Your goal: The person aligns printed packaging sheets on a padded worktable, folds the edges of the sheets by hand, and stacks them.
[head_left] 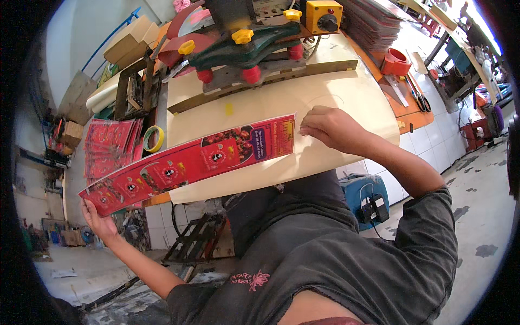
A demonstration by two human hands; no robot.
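White square tiles [440,145] border the orange-topped worktable [421,119] on its right; farther right of it spreads a grey floor [476,179] with dark, worn patches. Past the worktable's far right corner stands a long pale-topped bench [460,37] near glaring light. Left of the worktable rises a pale wall [67,40], with dimmer, cluttered space nearer.

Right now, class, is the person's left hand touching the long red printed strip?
Touching. In the head view, the left hand meets the red strip at its left end, fingers against the edge.
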